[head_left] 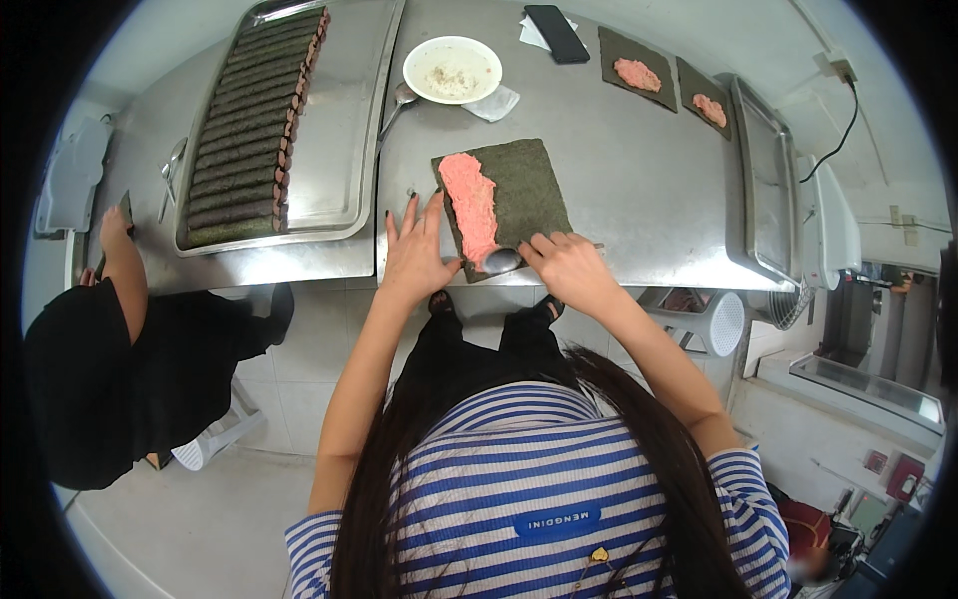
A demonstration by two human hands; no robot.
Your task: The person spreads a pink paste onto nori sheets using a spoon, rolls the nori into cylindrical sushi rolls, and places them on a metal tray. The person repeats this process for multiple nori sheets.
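A dark green seaweed sheet (pixel 529 190) lies at the front of the steel table, with a strip of pink paste (pixel 469 205) spread down its left side. My right hand (pixel 569 268) is closed round the handle of a metal spoon (pixel 501 261), whose bowl touches the near end of the paste. Fingers spread, my left hand (pixel 417 250) rests by the sheet's left edge, its thumb near the lower left corner. At the far right are two more seaweed sheets (pixel 654 85), (pixel 699 85), each bearing a lump of pink paste (pixel 637 74).
Left of me, a metal tray (pixel 339 170) holds a row of seaweed rolls (pixel 249 130). Beyond my sheet stand a white bowl (pixel 453 50), another spoon (pixel 403 97) and a phone (pixel 556 34). A second tray (pixel 763 180) sits right. Another person (pixel 130 369) works at left.
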